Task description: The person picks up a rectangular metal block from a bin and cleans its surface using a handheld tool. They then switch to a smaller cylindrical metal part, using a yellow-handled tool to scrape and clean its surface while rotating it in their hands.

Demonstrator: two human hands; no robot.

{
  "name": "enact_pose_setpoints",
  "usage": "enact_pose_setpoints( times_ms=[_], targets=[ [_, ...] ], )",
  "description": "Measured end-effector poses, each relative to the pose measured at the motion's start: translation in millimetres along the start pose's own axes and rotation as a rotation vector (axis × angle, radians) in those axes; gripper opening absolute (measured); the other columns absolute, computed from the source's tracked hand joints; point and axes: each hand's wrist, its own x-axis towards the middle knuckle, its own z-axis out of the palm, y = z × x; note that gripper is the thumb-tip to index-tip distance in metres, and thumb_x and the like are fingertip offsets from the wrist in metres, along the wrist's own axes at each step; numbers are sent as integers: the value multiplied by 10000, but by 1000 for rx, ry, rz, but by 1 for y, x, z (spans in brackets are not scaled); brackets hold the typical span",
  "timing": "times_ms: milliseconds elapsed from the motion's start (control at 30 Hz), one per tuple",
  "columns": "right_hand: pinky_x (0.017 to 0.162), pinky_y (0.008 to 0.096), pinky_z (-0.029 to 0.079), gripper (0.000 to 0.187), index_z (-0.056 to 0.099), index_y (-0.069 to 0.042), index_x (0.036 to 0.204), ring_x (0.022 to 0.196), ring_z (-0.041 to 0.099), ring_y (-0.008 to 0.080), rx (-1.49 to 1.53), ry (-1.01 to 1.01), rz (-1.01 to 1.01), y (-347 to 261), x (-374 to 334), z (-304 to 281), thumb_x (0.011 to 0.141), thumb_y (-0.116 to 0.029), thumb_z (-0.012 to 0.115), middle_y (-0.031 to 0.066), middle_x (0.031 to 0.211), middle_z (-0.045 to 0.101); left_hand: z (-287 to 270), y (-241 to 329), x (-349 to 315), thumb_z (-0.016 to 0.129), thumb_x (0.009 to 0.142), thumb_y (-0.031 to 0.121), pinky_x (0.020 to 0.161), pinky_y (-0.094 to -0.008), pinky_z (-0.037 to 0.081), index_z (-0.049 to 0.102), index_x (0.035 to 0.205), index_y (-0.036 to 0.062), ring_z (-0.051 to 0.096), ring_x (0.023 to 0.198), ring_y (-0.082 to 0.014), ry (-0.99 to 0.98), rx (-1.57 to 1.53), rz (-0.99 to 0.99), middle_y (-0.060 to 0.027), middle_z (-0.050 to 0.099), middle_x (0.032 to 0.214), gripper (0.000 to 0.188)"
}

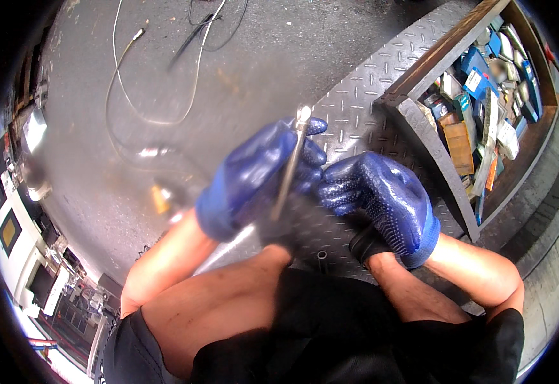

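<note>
Above the metal plate's left edge, the left hand (pixel 251 166) grasps a rod (pixel 291 163), apparently steadying it; turning it calls for firm fingers. Right hand (pixel 385 198) curled, contents unclear.

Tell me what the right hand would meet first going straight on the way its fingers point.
Most likely the left hand, which holds a metal rod; the gap looks small, but depth is unclear here.

Metal rod (pixel 290 168) blurred at lower end, yellow object (pixel 160 200) indistinct, seemingly on floor (pixel 260 38)

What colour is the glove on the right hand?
The right glove is shiny deep blue, seen in the head view.
</note>
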Motion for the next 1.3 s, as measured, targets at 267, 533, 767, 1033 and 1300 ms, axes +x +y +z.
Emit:
enact_pose_setpoints(
  times_ms=[267,533,767,1033,1300],
  targets=[
    [1032,365,534,427,625,34,1341,1149,669,194,69,-43,-108,14,11,27,1114,-312,522,133,1260,696,-6,-24,14,550,1063,35,782,-351,568,557,1414,-8,653,922,-246,282,475,293,-152,646,1121,353],
    [1082,333,487,408,547,31,1450,1224,615,168,-356,36,-452,55,38,52,1085,-148,583,114,1344,651,-9,-27,10,507,1094,120,839,-325,536,468,1492,-32,614,966,-186,416,656,479,-181,629,1267,427],
    [1065,312,478,441,514,27,1487,1213,586,143,-322,120,-545,75,62,85,1094,-165,569,88,1357,626,-22,-18,20,616,1073,263,714,-224,431,629,1209,37,504,801,-57,625,472,594,5,611,976,264],
    [1069,310,465,444,534,6,1491,1214,577,126,146,89,-276,60,65,98,1095,-194,560,65,1343,640,-33,-7,24,630,1043,189,870,-281,500,571,1302,-48,616,1018,-142,673,482,569,-113,677,1175,356],
    [1084,281,449,470,531,9,1497,1222,573,114,303,37,-135,47,67,97,1066,-158,619,59,1381,627,-43,18,15,655,1031,246,966,-327,536,482,1407,-100,663,1157,-226,624,670,345,-184,680,1307,539]
  ],
)
